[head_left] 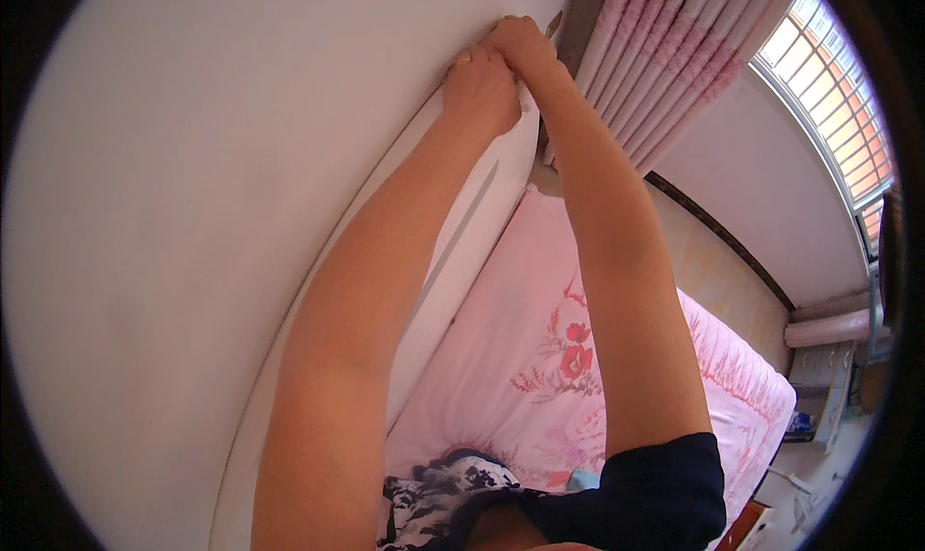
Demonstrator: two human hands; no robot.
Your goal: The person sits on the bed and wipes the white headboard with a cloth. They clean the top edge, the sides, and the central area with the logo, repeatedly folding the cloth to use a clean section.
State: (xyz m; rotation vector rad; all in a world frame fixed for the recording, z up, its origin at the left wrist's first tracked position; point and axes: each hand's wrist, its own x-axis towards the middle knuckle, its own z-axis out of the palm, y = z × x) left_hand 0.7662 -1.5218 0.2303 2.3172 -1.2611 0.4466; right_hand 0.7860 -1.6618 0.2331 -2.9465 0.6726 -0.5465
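Note:
Both my arms reach far forward to the top of a white headboard (506, 162) that stands against a pale wall. My left hand (483, 88) rests at the headboard's upper end with its fingers bent. Just beyond it and touching it is my right hand (522, 44), near the wall. A small pointed brownish thing (554, 25) sticks out beside my right hand; what it is, and whether I hold it, I cannot tell. The fingertips of both hands are largely hidden, and so is anything under them.
A bed with a pink floral sheet (506, 298) lies below my arms. Pink and white curtains (672, 52) hang at the upper right, near a barred window (838, 96). The pale wall (181, 226) fills the left side. A white cabinet (820, 377) stands at the far right.

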